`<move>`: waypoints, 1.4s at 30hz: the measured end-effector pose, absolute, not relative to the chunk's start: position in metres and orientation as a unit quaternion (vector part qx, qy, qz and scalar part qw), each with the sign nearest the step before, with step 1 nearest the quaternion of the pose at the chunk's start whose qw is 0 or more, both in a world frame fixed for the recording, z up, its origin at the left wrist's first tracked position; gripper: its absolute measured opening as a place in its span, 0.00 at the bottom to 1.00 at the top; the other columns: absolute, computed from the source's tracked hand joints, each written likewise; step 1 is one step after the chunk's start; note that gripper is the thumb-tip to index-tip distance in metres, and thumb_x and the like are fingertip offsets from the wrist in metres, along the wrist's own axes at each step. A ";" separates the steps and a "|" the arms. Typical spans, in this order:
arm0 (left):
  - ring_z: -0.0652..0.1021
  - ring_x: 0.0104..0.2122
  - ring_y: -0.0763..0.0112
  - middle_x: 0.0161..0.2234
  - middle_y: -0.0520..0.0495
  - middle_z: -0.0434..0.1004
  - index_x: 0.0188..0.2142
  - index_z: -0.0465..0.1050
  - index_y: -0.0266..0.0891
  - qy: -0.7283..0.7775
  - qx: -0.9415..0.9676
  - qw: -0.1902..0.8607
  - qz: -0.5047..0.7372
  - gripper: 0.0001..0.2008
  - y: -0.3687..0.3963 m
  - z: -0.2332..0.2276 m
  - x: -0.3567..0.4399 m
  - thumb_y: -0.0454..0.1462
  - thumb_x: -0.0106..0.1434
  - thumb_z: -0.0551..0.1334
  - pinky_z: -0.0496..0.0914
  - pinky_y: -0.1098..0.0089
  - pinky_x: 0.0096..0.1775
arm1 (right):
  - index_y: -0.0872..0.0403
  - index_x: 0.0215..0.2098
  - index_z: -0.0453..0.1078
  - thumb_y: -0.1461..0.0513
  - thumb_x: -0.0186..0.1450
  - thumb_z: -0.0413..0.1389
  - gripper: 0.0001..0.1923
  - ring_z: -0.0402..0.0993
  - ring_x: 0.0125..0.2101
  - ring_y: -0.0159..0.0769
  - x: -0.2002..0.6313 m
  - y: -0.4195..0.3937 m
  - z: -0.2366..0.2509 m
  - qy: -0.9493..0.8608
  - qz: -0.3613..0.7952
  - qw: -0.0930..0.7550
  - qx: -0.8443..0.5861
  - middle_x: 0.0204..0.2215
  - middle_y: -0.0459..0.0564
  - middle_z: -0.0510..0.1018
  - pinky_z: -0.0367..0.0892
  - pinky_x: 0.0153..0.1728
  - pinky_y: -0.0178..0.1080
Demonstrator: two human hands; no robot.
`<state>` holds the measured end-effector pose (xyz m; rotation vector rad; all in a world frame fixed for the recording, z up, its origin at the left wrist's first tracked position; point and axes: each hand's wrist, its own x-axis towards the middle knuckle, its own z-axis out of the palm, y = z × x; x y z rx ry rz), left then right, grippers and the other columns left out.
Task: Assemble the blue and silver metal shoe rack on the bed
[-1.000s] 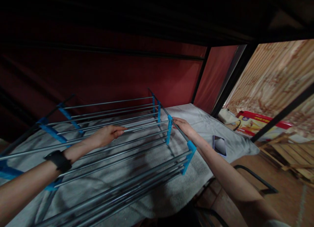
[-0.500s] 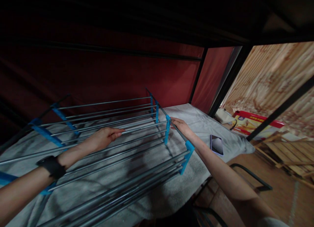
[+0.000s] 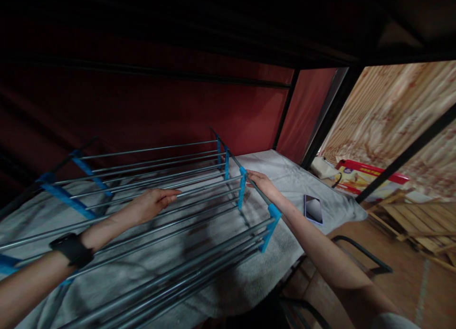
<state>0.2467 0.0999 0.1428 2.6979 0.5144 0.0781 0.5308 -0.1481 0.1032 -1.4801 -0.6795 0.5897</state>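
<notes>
A metal rack with several grey tubes and blue plastic brackets (image 3: pixel 270 228) lies across the grey blanket (image 3: pixel 228 291). My left hand (image 3: pixel 153 204), with a black watch (image 3: pixel 73 249) on the wrist, is closed around one of the middle metal tubes (image 3: pixel 199 189); its fingers are pinched together along it. At the rack's right end, my right hand (image 3: pixel 259 181) rests against the dark side pole, close to a blue bracket (image 3: pixel 242 189). Its fingers are curled at the pole and partly hidden behind it.
A phone (image 3: pixel 314 209) lies on the blanket to the right. Black bed-frame posts (image 3: pixel 329 115) and a red wall (image 3: pixel 171 110) enclose the space. Beyond are a red and yellow box (image 3: pixel 370 177), a wooden slatted piece (image 3: pixel 420 220) and a patterned curtain (image 3: pixel 402 115).
The view has shifted very slightly. Both hands keep their places on the rack, and the rack itself stays put.
</notes>
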 end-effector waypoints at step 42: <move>0.78 0.44 0.62 0.43 0.41 0.80 0.48 0.75 0.36 0.104 0.991 0.061 0.056 0.16 0.080 0.136 0.233 0.38 0.61 0.63 0.70 0.68 0.45 | 0.56 0.49 0.68 0.65 0.71 0.41 0.16 0.74 0.45 0.43 0.424 -0.040 0.120 -0.758 0.003 0.025 -0.652 0.43 0.58 0.76 0.65 0.44 0.40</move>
